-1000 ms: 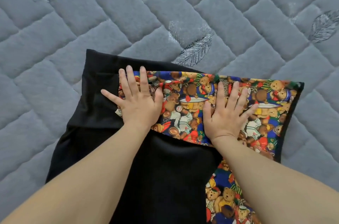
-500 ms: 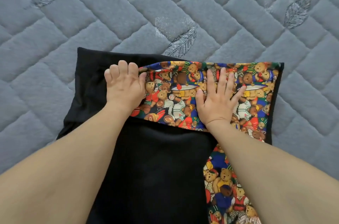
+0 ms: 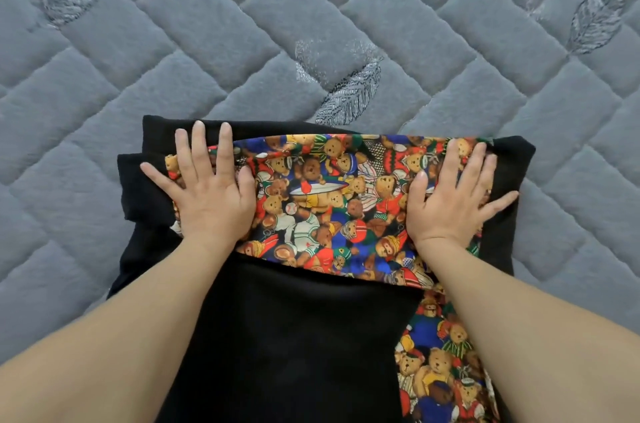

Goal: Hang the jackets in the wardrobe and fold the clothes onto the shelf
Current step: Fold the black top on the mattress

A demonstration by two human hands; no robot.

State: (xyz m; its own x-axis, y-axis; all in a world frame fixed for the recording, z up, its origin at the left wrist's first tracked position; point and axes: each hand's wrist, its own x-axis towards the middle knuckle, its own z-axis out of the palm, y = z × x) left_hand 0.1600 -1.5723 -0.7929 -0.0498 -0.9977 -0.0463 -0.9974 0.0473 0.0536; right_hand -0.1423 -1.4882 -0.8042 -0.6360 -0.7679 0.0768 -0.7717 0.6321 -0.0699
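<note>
A black garment (image 3: 287, 336) with a bright teddy-bear print lining lies on a grey quilted mattress. Its far part is folded toward me, so a band of the printed lining (image 3: 325, 207) faces up. My left hand (image 3: 207, 194) lies flat, fingers straight and spread, on the left end of that band, partly over black cloth. My right hand (image 3: 453, 200) lies flat on the band's right end, fingers spread toward the black edge. More print shows at the near right, beside my right forearm.
The grey quilted mattress (image 3: 346, 24) with stitched leaf motifs fills the whole view around the garment. No wardrobe, shelf or hanger is in sight.
My left hand's fingers have uncurled and lie flat again. My right hand has slid from the middle of the printed band to its right end, so the hands are farther apart.
</note>
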